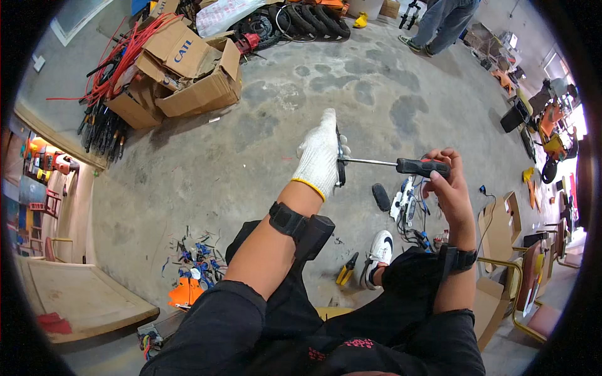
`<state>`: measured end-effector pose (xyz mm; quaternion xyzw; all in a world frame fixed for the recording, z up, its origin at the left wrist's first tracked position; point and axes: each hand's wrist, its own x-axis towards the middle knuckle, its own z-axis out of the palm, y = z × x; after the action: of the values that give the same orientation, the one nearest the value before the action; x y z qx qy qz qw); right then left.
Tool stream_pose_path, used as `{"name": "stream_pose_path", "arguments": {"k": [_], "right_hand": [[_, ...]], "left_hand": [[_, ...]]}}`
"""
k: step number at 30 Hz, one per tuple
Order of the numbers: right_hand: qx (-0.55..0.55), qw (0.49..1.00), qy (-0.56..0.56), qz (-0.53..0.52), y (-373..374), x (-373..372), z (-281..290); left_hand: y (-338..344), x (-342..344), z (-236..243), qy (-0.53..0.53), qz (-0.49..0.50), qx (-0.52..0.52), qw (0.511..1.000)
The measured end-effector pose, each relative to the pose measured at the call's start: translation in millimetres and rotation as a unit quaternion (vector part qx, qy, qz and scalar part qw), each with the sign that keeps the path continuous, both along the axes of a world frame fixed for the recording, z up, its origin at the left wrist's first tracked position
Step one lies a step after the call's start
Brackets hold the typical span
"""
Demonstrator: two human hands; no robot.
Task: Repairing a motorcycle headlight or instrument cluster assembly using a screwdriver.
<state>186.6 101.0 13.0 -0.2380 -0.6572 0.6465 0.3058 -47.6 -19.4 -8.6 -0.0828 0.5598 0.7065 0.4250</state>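
Note:
My left hand (320, 150), in a white knitted glove, grips a thin dark part (340, 164) seen almost edge-on; its kind cannot be made out. In my bare right hand (453, 188) is a screwdriver (407, 166) with a black handle, its shaft pointing left. The screwdriver's tip meets the dark part or lies right beside it. Below the shaft, a black oval piece (380, 197) and a white device with blue wires (404, 203) lie on the floor. Pliers with yellow-and-black handles (346, 269) rest beside my white shoe (379, 257).
Scraps of wire (202, 257) and an orange piece (185, 292) lie at lower left. Open cardboard boxes (197, 81) with red cables (119, 59) stand at upper left, near several tyres (301, 22). Another person (442, 28) stands far right. A chair (533, 294) is at right.

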Motion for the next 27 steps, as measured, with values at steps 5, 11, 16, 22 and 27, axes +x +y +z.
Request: {"name": "stream_pose_path", "arguments": {"k": [5,11,16,22,27], "right_hand": [[0.047,0.996,-0.081,-0.011,11.6,4.2,-2.1],[0.009,0.967,-0.225,-0.119,9.8,-2.4,-4.2],[0.023,0.996,0.021,-0.080,-1.9,-7.4,-4.3],[0.042,0.998,-0.019,-0.039,7.4,4.0,0.4],[0.102,0.955,-0.261,-0.101,13.6,1.6,-3.8]], "left_hand": [[0.5,3.2,0.5,0.033,-0.021,-0.025,0.999],[2.8,9.2,5.5,0.040,-0.047,-0.030,0.998],[2.4,7.2,3.5,0.002,-0.018,-0.006,1.000],[3.2,8.7,-2.2,0.013,-0.022,0.009,1.000],[6.1,8.4,-1.4,0.027,-0.033,-0.003,0.999]]}}
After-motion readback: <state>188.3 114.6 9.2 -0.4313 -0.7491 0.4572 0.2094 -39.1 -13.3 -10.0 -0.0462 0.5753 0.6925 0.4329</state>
